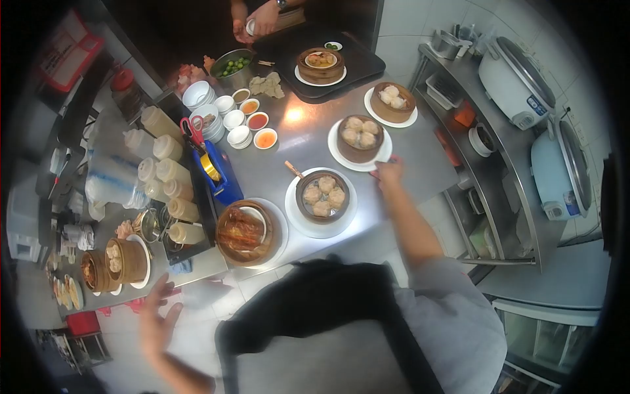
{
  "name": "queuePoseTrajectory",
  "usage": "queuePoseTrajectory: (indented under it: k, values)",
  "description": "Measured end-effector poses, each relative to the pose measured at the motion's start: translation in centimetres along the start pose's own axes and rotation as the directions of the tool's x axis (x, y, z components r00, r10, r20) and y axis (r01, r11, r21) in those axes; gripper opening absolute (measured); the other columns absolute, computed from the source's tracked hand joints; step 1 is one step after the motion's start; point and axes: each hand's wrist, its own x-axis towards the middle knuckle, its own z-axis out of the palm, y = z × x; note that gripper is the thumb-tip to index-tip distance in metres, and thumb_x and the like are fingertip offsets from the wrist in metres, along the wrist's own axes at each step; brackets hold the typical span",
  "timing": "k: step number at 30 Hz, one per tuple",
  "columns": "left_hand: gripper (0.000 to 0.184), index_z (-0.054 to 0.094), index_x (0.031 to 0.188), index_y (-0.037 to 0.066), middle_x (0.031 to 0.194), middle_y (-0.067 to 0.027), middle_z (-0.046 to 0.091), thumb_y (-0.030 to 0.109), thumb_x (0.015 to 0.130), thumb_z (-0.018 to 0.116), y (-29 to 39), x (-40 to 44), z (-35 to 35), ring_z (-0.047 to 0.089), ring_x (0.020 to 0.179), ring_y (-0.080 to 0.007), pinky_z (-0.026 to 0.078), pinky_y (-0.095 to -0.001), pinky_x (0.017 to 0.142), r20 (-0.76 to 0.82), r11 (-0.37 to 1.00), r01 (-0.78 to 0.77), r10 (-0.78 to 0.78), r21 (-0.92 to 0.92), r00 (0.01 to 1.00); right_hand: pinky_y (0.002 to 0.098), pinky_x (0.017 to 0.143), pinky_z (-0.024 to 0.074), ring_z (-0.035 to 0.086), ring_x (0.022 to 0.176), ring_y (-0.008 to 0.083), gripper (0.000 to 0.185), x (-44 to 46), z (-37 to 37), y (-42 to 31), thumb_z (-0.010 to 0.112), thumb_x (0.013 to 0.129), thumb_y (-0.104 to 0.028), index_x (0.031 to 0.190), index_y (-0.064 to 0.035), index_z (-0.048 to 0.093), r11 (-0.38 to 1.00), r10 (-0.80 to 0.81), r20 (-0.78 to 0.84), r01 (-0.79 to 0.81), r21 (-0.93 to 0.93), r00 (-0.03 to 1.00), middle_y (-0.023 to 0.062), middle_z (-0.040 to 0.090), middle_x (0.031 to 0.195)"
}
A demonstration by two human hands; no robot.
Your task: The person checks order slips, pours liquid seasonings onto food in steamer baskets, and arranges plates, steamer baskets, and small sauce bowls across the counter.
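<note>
My right hand [390,172] pinches the rim of a white plate [335,152], which bears a bamboo steamer [359,152] of dumplings. Off to the lower left, my left hand [157,312] is raised over the floor, its fingers apart and nothing in it. Nearest to it are two bamboo steamers of food at the side counter's edge, one with pale dumplings [114,257]. In front of me stand a plated steamer of shumai [324,197] and a larger steamer [226,253] with a reddish-brown dish. Farther right is another plated steamer [394,117] of pale dumplings.
A co-worker's hands [266,18] hold a small white dish behind a black tray [357,65] bearing a plated steamer. Small sauce cups [258,121], stacked bowls, a pot of green limes [234,65], a blue tape dispenser [220,174] and squeeze bottles [172,172] crowd the left. Rice cookers [515,79] stand right.
</note>
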Motion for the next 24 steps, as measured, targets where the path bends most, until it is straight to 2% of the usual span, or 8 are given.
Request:
queuePoseTrajectory:
  k: [2,9,12,15,16,19,22,24]
  values:
    - [0.064,0.045,0.132,0.005,0.112,-0.0136,0.060,0.003,0.070,0.065,1.4,-0.4,0.7,0.057,0.105,-0.0233,0.044,-0.0345,0.086,0.011,1.000,0.012,-0.012,-0.001,1.000,0.0335,0.056,0.0575,0.062,0.081,0.0274,0.053,-0.2,2.9,-1.1,0.058,0.073,0.012,0.119,-0.0058,0.039,0.998,-0.017,-0.031,0.015,-0.054,0.999,0.0166,0.053,0.107]
    - [0.067,0.047,0.131,0.010,0.110,-0.0105,0.063,0.003,0.069,0.069,0.6,-2.7,2.5,0.058,0.097,-0.0207,0.046,-0.0343,0.084,-0.086,0.997,0.071,-0.069,0.021,0.994,0.0373,0.059,0.0540,0.061,0.074,0.0288,0.044,8.6,2.2,1.3,0.043,0.082,0.008,0.123,-0.0049,0.036,0.933,-0.024,0.073,-0.004,0.359,0.997,0.0172,0.052,0.099]
    - [0.059,0.049,0.128,0.004,0.107,-0.0131,0.063,0.001,0.070,0.063,-0.2,-4.4,4.1,0.059,0.093,-0.0212,0.046,-0.0337,0.081,-0.110,0.989,0.150,-0.150,-0.008,0.983,0.0395,0.065,0.0547,0.062,0.075,0.0309,0.051,13.3,-0.9,0.8,0.042,0.085,0.005,0.133,-0.0061,0.029,0.916,-0.124,0.064,0.089,0.391,0.990,0.0181,0.052,0.103]
    - [0.053,0.051,0.124,0.003,0.104,-0.0120,0.064,-0.001,0.073,0.061,0.8,-5.2,7.0,0.061,0.088,-0.0200,0.048,-0.0315,0.076,-0.012,0.963,0.253,-0.255,-0.092,0.967,0.0385,0.066,0.0554,0.063,0.075,0.0294,0.060,16.5,-1.2,-2.1,0.042,0.086,0.003,0.140,-0.0084,0.019,0.933,-0.093,0.076,0.061,0.355,0.993,0.0177,0.053,0.106]
    - [0.048,0.052,0.123,0.002,0.102,-0.0125,0.064,-0.002,0.075,0.059,1.8,-5.2,8.2,0.061,0.085,-0.0185,0.048,-0.0289,0.073,0.040,0.971,0.196,-0.192,-0.137,0.981,0.0381,0.066,0.0556,0.063,0.075,0.0288,0.061,17.6,-1.0,-2.9,0.041,0.087,0.003,0.141,-0.0091,0.017,0.949,-0.083,0.147,0.033,0.312,0.986,0.0178,0.053,0.107]
    - [0.040,0.057,0.119,0.008,0.096,-0.0073,0.066,0.003,0.079,0.059,2.8,-4.7,13.1,0.061,0.083,-0.0157,0.050,-0.0277,0.071,0.102,0.892,0.294,-0.276,-0.345,0.956,0.0364,0.065,0.0559,0.063,0.076,0.0268,0.064,20.1,-0.7,-3.8,0.039,0.087,0.002,0.144,-0.0109,0.013,0.980,-0.048,0.284,-0.010,0.199,0.958,0.0177,0.052,0.109]
    - [0.045,0.048,0.126,0.007,0.098,-0.0097,0.064,0.005,0.082,0.057,1.3,-3.8,20.0,0.061,0.086,-0.0183,0.050,-0.0289,0.076,0.035,0.787,0.244,-0.273,-0.566,0.961,0.0341,0.061,0.0555,0.063,0.074,0.0248,0.058,21.5,-0.4,-4.2,0.038,0.088,0.001,0.141,-0.0102,0.019,0.990,-0.096,0.329,0.057,0.127,0.939,0.0163,0.054,0.106]
    - [0.046,0.041,0.128,0.006,0.102,-0.0123,0.062,0.006,0.084,0.055,1.9,-2.6,23.0,0.060,0.088,-0.0210,0.050,-0.0311,0.079,0.078,0.479,0.294,-0.420,-0.827,0.904,0.0328,0.058,0.0547,0.063,0.069,0.0238,0.050,28.4,-0.1,0.4,0.039,0.088,0.000,0.137,-0.0071,0.030,0.984,-0.178,0.387,0.163,0.072,0.905,0.0145,0.057,0.100]
